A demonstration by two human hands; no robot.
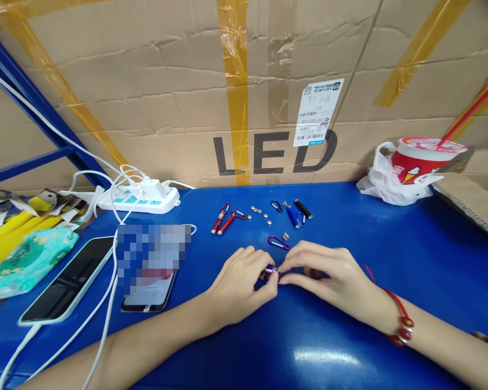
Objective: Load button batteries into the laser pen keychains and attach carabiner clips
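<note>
My left hand [244, 279] is closed round a small purple keychain flashlight [270, 268], most of it hidden by the fingers. At its silver end, my right hand [329, 276] brings thumb and fingertips together in a pinch; what lies between them is too small to make out. Just beyond the hands lies a purple carabiner clip [278, 242] beside a small silver part [285, 236]. Farther back are two red keychain flashlights [226, 223] with clips, several button cells [265, 216], a black carabiner [276, 206], a blue flashlight [293, 216] and a black tube [303, 208].
A white power strip [146, 200] and trailing cables stand at the back left. Two phones [71, 279] lie left of my forearm, near a teal packet [36, 260]. A red cup [418, 162] in a plastic bag is at the back right. A big carton [166, 108] walls the back.
</note>
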